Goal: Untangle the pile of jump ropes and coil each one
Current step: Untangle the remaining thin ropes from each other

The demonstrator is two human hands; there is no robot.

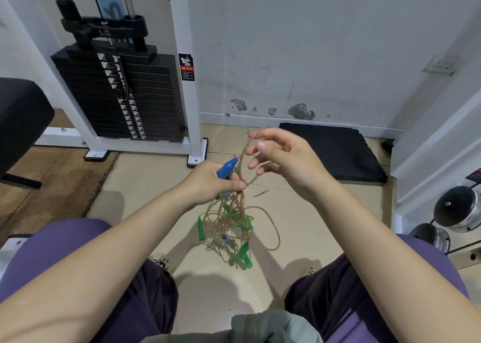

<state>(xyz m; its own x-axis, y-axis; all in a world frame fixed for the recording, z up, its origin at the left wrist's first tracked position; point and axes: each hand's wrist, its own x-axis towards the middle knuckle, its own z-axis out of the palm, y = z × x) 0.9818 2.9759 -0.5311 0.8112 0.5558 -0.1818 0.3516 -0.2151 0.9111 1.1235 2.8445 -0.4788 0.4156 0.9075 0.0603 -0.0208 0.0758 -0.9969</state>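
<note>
Jump ropes (231,225): tangle hung below left hand (208,184), which grips blue handle (227,168) w/ strands; one strand (244,152) pinched above by right hand (281,155); strand axis approx. vertical, right hand nearer free end.

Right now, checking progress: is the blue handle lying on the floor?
No, the left hand grips the blue handle above the hanging tangle.
</note>
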